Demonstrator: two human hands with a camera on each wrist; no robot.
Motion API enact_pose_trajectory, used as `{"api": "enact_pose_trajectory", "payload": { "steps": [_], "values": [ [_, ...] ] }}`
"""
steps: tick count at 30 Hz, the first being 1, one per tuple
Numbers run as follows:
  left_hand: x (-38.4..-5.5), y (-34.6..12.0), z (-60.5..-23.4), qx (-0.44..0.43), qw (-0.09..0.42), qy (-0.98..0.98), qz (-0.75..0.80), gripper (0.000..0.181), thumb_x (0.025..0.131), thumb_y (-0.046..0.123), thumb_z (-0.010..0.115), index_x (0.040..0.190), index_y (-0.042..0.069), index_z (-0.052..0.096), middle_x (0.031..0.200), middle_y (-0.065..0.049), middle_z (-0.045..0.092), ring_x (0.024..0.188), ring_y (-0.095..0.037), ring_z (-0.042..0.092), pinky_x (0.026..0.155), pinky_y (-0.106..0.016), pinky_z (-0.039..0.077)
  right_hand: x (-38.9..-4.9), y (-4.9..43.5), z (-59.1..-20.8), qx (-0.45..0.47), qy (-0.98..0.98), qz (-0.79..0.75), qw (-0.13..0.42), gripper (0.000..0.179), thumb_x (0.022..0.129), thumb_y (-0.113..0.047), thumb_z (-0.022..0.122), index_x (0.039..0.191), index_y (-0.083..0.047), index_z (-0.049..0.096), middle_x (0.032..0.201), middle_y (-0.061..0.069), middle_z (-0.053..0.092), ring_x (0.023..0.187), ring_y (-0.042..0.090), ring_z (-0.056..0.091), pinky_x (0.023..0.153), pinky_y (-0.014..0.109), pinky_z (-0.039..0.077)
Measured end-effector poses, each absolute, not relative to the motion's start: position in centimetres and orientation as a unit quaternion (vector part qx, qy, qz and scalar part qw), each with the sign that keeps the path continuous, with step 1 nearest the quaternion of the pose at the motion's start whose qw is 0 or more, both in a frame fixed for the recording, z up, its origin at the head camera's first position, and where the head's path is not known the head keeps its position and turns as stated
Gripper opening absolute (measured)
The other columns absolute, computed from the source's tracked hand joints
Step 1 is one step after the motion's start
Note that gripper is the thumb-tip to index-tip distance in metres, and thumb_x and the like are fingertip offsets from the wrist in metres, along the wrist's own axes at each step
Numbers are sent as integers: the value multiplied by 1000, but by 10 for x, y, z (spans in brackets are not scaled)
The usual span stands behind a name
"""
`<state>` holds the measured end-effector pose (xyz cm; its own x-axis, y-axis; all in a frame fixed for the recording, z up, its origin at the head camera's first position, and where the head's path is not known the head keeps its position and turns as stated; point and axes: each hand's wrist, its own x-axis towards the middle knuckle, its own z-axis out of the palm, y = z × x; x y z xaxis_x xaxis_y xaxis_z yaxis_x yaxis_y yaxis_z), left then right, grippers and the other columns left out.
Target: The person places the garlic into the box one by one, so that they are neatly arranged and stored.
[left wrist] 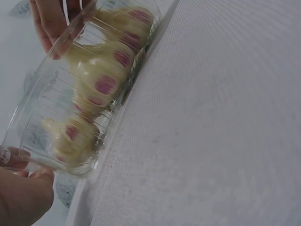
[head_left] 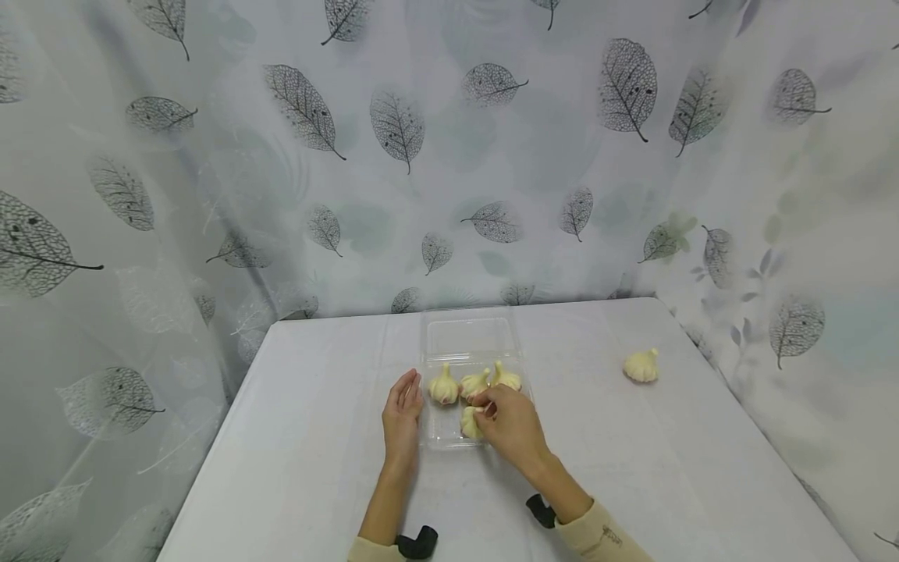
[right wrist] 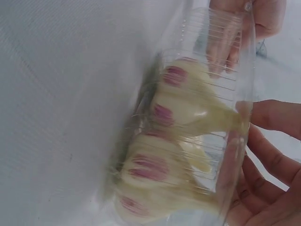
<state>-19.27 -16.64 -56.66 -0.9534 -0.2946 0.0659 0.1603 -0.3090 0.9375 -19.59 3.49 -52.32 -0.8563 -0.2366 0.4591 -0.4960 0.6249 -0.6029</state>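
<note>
A clear plastic clamshell box (head_left: 437, 439) lies with its lid folded back on the table. Three garlic bulbs, cream with purple patches, sit in its far part, one of them the left bulb (head_left: 444, 386). My right hand (head_left: 514, 428) reaches over the near part and pinches a fourth bulb (head_left: 470, 422) between thumb and fingers. In the right wrist view its stem (right wrist: 230, 121) is at my fingertips, behind the clear wall. My left hand (head_left: 403, 417) rests along the box's left side with fingers fairly straight. Through the wall, the left wrist view shows several bulbs (left wrist: 70, 141).
Another garlic bulb (head_left: 641, 366) lies alone toward the table's right side. The white-covered table (head_left: 316, 468) reaches a leaf-patterned curtain (head_left: 449, 195) at the back and sides. The transparent lid (head_left: 469, 337) extends toward the far table edge.
</note>
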Motion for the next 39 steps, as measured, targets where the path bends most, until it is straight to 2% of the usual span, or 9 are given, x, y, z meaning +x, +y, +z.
{"api": "enact_pose_trajectory", "payload": {
  "steps": [7,16,21,27,39],
  "values": [
    [-193,-166,-568,52,144,-569,-808,46,108,-3,46,154,-2,41,165,-19,35,155,-29,32,121,-28,37,-191,40,-514,193,-890,378,169,18,78,-9,90,92,-12,80,89,1,74,72,13,67,59,23,52],
    [-192,-166,-566,59,142,-567,-809,46,108,-4,46,154,-1,41,164,-19,36,154,-28,33,121,-27,37,-197,56,-500,178,-872,409,200,16,80,-10,91,91,-10,79,86,1,75,72,14,70,59,25,56],
    [-192,-165,-567,61,142,-565,-811,46,108,-3,47,154,1,42,164,-17,37,154,-26,34,120,-25,38,-207,77,-494,156,-867,419,219,14,82,-7,88,93,-9,80,86,2,75,71,16,69,59,28,58],
    [-191,-165,-568,52,144,-564,-811,47,108,-5,45,154,-2,40,166,-20,33,155,-30,31,122,-27,36,-225,108,-491,132,-872,402,247,10,86,-7,84,95,-7,80,86,4,76,74,20,71,61,31,60],
    [-192,-164,-566,64,140,-562,-813,47,108,-4,47,154,2,42,164,-16,37,154,-26,34,120,-24,38,-249,161,-486,85,-877,389,270,7,88,-8,82,94,-6,80,80,5,75,73,22,69,57,25,54]
  ]
}}
